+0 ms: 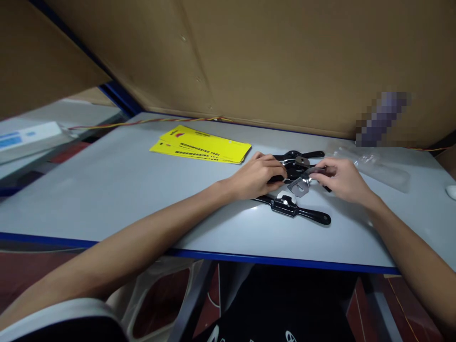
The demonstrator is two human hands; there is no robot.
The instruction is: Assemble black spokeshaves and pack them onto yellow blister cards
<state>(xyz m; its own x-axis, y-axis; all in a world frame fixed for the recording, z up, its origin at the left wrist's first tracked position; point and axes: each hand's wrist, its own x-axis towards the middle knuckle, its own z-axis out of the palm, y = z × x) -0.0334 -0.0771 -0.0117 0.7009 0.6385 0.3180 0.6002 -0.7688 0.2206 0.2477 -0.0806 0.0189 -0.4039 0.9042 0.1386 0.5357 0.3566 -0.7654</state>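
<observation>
My left hand [261, 175] is closed, its fingers curled over a black spokeshave [295, 172] among several of them on the table. My right hand [342, 178] pinches a small dark flat metal piece [315, 170], which looks like a spokeshave blade, just above the cluster. A loose grey blade [299, 187] with a slot lies between the hands, near the right fingertips. Closer to me rests one black spokeshave [285, 206] with a silver blade, its left handle partly behind my left wrist. Another spokeshave's handle [315, 154] sticks out at the back.
Yellow cards [204, 145] printed "woodworking tool" lie stacked at the back left. Clear plastic bags [381, 166] are behind my right hand. A white round object [451, 192] sits at the right edge. The table [107, 190] has a blue front edge and a brown board behind it.
</observation>
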